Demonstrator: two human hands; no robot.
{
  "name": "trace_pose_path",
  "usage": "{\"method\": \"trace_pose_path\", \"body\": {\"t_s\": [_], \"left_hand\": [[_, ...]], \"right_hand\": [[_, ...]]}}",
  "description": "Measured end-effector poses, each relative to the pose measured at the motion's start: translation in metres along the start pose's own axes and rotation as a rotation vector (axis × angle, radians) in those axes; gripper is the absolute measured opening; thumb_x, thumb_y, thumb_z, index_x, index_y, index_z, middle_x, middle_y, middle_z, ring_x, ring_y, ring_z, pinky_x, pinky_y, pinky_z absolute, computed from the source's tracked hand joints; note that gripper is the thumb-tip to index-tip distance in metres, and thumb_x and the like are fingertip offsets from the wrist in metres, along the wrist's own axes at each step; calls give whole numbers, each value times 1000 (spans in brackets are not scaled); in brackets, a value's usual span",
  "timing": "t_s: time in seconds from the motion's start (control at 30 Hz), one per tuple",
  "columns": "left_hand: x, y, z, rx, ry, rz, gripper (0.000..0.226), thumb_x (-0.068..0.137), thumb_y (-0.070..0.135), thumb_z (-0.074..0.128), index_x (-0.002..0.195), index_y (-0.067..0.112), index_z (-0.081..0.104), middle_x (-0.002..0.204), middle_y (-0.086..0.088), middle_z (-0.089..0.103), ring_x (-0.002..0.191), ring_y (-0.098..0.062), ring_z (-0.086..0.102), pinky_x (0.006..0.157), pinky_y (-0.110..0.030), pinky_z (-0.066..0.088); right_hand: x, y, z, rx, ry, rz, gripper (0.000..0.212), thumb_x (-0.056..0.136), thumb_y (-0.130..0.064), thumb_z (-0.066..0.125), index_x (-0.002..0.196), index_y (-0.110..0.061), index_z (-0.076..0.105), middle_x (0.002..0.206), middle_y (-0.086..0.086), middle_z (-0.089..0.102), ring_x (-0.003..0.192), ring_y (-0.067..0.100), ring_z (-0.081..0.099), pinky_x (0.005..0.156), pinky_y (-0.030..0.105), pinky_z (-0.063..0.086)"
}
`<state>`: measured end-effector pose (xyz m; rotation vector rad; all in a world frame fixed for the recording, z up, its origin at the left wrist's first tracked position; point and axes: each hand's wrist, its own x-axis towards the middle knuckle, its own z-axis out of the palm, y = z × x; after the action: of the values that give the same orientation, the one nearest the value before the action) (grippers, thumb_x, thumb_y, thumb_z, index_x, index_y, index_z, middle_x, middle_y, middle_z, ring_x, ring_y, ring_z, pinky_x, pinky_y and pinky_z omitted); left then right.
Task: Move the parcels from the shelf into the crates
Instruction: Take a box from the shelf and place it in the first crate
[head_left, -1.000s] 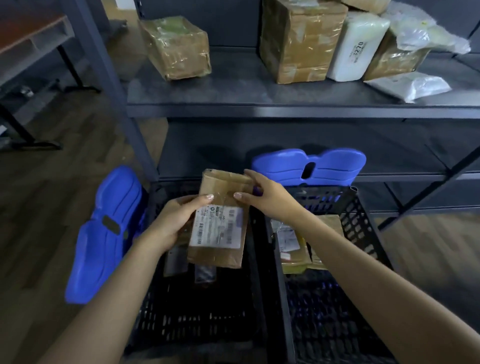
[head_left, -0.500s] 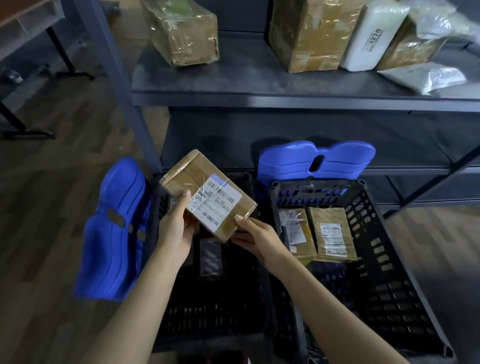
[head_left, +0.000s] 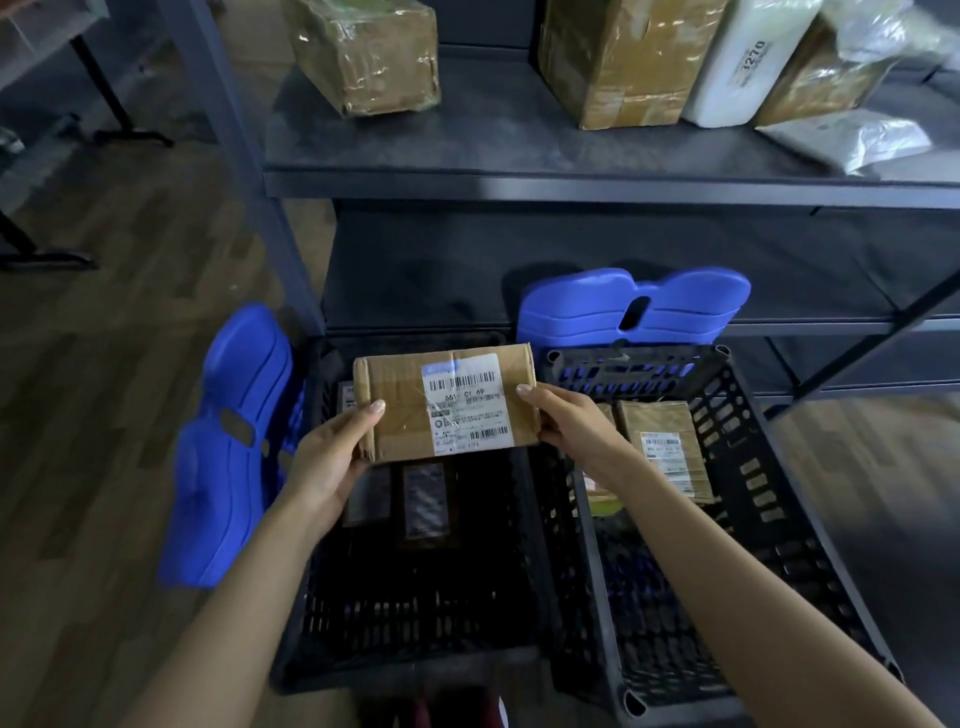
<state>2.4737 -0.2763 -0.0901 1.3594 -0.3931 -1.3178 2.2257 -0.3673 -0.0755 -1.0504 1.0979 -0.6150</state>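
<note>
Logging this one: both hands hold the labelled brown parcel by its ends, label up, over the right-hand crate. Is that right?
Not quite. The head view shows the brown parcel held over the left crate, not the right crate, which holds other parcels. The rest stands: the left hand and right hand grip its ends, label up.

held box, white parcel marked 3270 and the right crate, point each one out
held box (head_left: 452, 405), head view, on the middle of its top face.
white parcel marked 3270 (head_left: 727, 88), head view, on its front face just below the number.
right crate (head_left: 748, 467), head view, on its slotted right wall.
</note>
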Motion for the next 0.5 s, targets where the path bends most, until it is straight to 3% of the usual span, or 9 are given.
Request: {"method": "trace_pose_path", "body": {"t_s": [0.07, 0.27, 0.4, 0.5], "left_hand": [[0, -1, 3, -29, 22, 1, 58, 52, 40, 82, 101, 11, 70, 93, -6, 75, 86, -18, 72, 64, -24, 56], [1, 2, 10, -20, 25, 12, 23, 76, 27, 74, 95, 14, 70, 88, -1, 75, 78, -11, 72, 55, -18, 53], [6, -2, 9, -10, 36, -9, 19, 80, 24, 71, 96, 14, 70, 92, -2, 75, 84, -13, 71, 67, -23, 53], [12, -6, 8, -5, 39, -8, 20, 81, 25, 71, 97, 13, 70, 94, -3, 75, 87, -14, 71, 73, -26, 52]], "right_hand": [[-1, 5, 1, 18, 43, 2, 34, 87, -42, 66, 115, -23, 68, 107, -5, 75, 102, 11, 69, 83, 23, 54], [-5, 19, 1, 75, 14, 15, 22, 90, -34, 64, 105, -20, 70, 103, 1, 76, 99, 11, 70, 75, 17, 55], [1, 24, 4, 85, 55, 20, 24, 90, -31, 65, 108, -15, 70, 98, -1, 77, 93, 9, 72, 73, 16, 55], [6, 29, 5, 69, 104, 15, 34, 89, -35, 66, 115, -13, 68, 99, -2, 76, 96, 9, 71, 79, 19, 56]]}}
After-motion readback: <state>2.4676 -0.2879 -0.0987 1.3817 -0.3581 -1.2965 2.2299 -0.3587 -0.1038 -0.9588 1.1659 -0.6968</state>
